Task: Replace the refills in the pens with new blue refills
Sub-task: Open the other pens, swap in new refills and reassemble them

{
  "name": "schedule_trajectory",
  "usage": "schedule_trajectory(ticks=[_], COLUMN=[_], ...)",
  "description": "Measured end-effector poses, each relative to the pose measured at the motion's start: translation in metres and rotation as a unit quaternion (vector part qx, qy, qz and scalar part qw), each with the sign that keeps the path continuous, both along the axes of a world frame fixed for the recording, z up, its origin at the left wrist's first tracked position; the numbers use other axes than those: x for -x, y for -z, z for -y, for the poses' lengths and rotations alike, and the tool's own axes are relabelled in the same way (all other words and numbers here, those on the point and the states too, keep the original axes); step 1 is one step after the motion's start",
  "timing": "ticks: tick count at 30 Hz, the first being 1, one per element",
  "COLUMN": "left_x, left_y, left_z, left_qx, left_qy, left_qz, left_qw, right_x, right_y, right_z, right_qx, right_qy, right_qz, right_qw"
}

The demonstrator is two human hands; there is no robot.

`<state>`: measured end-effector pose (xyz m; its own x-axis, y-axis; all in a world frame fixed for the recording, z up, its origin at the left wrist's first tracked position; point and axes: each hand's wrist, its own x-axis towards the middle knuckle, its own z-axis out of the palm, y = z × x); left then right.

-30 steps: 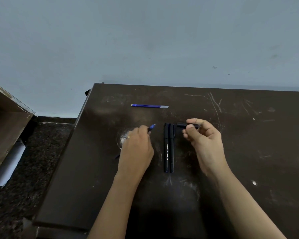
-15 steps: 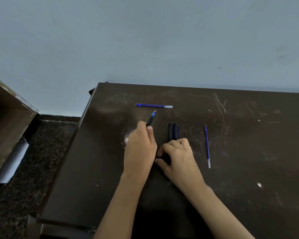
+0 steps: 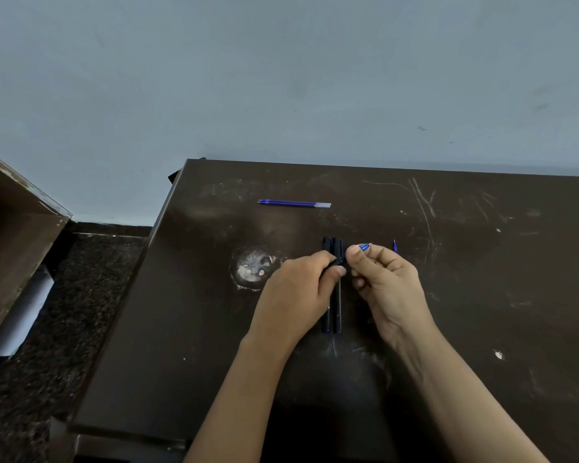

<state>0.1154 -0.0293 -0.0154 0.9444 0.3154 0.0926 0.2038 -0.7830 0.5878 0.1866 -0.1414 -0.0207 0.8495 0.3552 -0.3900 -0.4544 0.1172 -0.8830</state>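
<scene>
My left hand point(image 3: 295, 295) grips the barrel of a black pen point(image 3: 335, 262) just above the table. My right hand point(image 3: 386, 285) pinches that pen's blue tip point(image 3: 365, 246) between thumb and forefinger; I cannot tell whether the tip is still joined to the barrel. Two more black pens point(image 3: 337, 312) lie side by side on the dark table point(image 3: 482, 295), under and between my hands. Blue refills point(image 3: 295, 203) lie crosswise near the far edge. One more blue refill point(image 3: 394, 246) lies right of my right hand, which hides most of it.
The table's left edge point(image 3: 141, 269) drops to a dark speckled floor, and a brown cabinet point(image 3: 10, 248) stands farther left. A blue-grey wall rises behind the table. A worn pale patch point(image 3: 254, 267) marks the tabletop left of my left hand.
My right hand has lifted off the pens lying on the table and now pinches the blue tip of the pen in my left hand. My left hand turned that pen to the right.
</scene>
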Motion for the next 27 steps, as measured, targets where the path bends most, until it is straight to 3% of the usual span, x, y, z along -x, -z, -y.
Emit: schedule_trajectory(ticks=[5, 14, 22, 27], left_x=[0.001, 0.002, 0.0, 0.002], left_y=[0.004, -0.004, -0.013, -0.022], left_z=[0.002, 0.001, -0.004, -0.007], left_qx=[0.056, 0.193, 0.403, 0.474], left_qy=[0.007, -0.004, 0.014, 0.049], left_qz=[-0.01, -0.029, -0.067, -0.12], left_qw=[0.998, 0.981, 0.913, 0.871], right_x=[0.0, -0.001, -0.005, -0.011], right_y=[0.001, 0.001, -0.001, 0.001], right_z=[0.0, 0.004, 0.008, 0.014], right_qx=[-0.026, -0.058, -0.104, -0.131], right_qy=[0.008, -0.027, -0.066, -0.112], right_qz=[-0.029, 0.035, 0.106, 0.142], right_qw=[0.999, 0.997, 0.987, 0.975])
